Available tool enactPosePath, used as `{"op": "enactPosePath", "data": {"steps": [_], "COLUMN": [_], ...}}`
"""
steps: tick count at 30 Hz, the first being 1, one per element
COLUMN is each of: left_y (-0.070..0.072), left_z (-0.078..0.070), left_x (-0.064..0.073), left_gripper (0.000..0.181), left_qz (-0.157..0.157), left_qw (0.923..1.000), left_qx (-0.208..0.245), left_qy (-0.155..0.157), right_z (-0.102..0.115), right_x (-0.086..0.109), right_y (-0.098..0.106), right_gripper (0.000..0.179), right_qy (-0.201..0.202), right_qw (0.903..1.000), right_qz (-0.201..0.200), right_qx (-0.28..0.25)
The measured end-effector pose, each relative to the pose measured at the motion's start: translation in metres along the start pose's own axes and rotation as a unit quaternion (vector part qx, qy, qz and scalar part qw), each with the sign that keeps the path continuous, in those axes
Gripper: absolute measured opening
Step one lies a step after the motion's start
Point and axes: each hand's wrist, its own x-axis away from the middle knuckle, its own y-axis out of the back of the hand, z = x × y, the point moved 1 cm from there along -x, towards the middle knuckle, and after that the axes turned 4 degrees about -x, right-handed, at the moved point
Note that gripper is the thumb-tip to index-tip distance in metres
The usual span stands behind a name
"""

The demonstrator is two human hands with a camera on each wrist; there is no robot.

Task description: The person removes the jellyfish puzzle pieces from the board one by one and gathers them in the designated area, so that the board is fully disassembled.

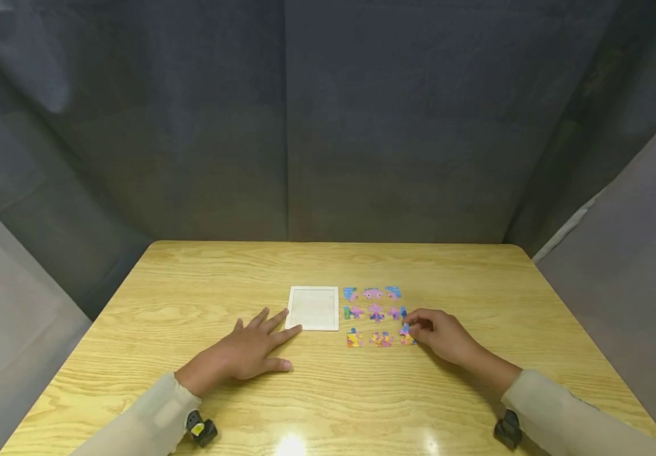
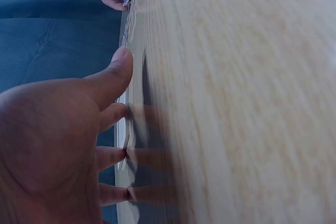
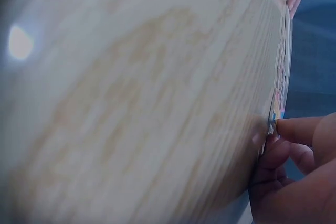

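My left hand (image 1: 255, 348) lies with its fingers spread at the left and lower edge of a flat white square puzzle tray (image 1: 313, 309). In the left wrist view, that hand's fingertips (image 2: 119, 153) touch down by the tray's edge. To the right of the tray, colourful jigsaw pieces (image 1: 376, 310) lie apart in three rows, with pink, blue and yellow print. My right hand (image 1: 444, 335) pinches the lower right jigsaw piece (image 1: 406, 330) between thumb and fingers. In the right wrist view, the thumb and fingertips (image 3: 283, 127) meet at this piece, low over the table.
A wooden table (image 1: 237, 266) with rounded far corners carries everything. Dark grey curtains (image 1: 396, 126) hang behind it, and paler cloth stands at both sides. Each wrist wears a small black camera (image 1: 201, 429) near the sleeve.
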Motion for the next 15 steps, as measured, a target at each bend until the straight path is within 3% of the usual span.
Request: {"op": "enactPosePath", "data": {"steps": [15], "left_y": [-0.0006], "left_z": [0.0001], "left_x": [0.0001], "left_gripper": [0.074], "left_qz": [-0.003], "left_qw": [1.0000], "left_qx": [0.002], "left_qy": [-0.002], "right_z": [0.0011], "right_x": [0.0021], "right_y": [-0.0003], "right_gripper": [0.022], "right_qy": [-0.005], "right_qw": [0.9999], "right_qz": [0.005], "right_qx": [-0.008]}}
